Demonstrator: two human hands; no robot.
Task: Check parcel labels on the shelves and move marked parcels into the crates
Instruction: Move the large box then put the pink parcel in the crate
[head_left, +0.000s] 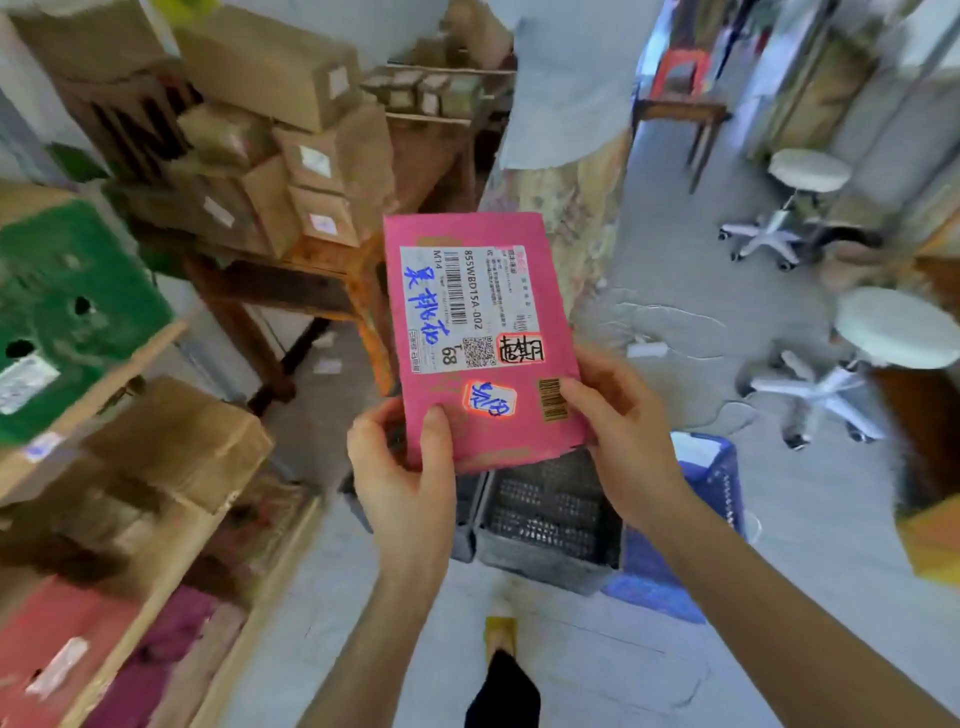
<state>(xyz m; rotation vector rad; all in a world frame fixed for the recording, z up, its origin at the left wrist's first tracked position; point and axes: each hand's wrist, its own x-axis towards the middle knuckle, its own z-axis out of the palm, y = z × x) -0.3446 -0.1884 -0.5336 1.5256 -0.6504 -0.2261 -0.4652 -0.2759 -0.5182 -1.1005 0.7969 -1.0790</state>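
Grip: left hand (410, 483) and right hand (628, 436) both pinch pink parcel (483, 322), above grey crate (545, 525).
Risk: if that corner pinch slips — parcel may land beside grey crate.

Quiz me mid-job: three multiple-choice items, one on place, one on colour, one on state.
1. The grey crate is: A) on the floor below the parcel B) on a stool C) on a shelf
2. The parcel is: A) green B) pink C) brown
3. The parcel is: A) in one hand B) in the crate C) in both hands

1 A: it stands on the floor under the parcel. 2 B: pink wrapper. 3 C: left hand and right hand grip its lower corners.
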